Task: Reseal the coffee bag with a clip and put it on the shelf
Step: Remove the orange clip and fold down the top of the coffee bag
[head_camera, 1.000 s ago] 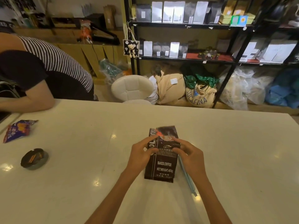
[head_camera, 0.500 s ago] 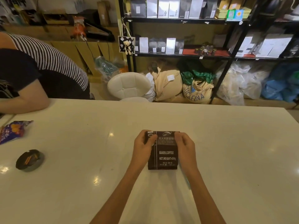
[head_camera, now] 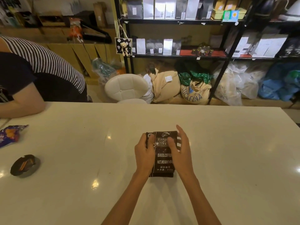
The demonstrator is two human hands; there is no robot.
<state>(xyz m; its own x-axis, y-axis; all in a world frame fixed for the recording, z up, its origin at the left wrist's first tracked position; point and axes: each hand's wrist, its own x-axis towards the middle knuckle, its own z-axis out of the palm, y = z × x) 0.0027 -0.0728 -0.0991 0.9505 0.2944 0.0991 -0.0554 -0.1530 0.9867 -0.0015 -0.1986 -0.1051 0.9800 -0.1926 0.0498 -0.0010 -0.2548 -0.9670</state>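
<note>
A dark brown coffee bag (head_camera: 163, 158) with white "BAKED COFFEE" print lies flat on the white table (head_camera: 227, 143) in front of me, its top folded down. My left hand (head_camera: 144, 153) grips the bag's left edge near the fold. On the right edge is my right hand (head_camera: 181, 151): the thumb presses on the folded top and the fingers stretch out along the side. No clip is visible. The black metal shelf (head_camera: 178, 21) stands beyond the table, lined with pale and dark bags.
Another person (head_camera: 32, 70) in a striped top leans on the table's far left corner. A dark ashtray (head_camera: 24, 165) and a purple snack packet (head_camera: 9, 135) lie at the left. A white stool (head_camera: 126, 88) and burlap sacks (head_camera: 194, 93) sit between table and shelf.
The bag's top has been folded down, so it looks shorter. A light blue clip seen by my right hand a second ago is out of sight. My right fingers have spread.
</note>
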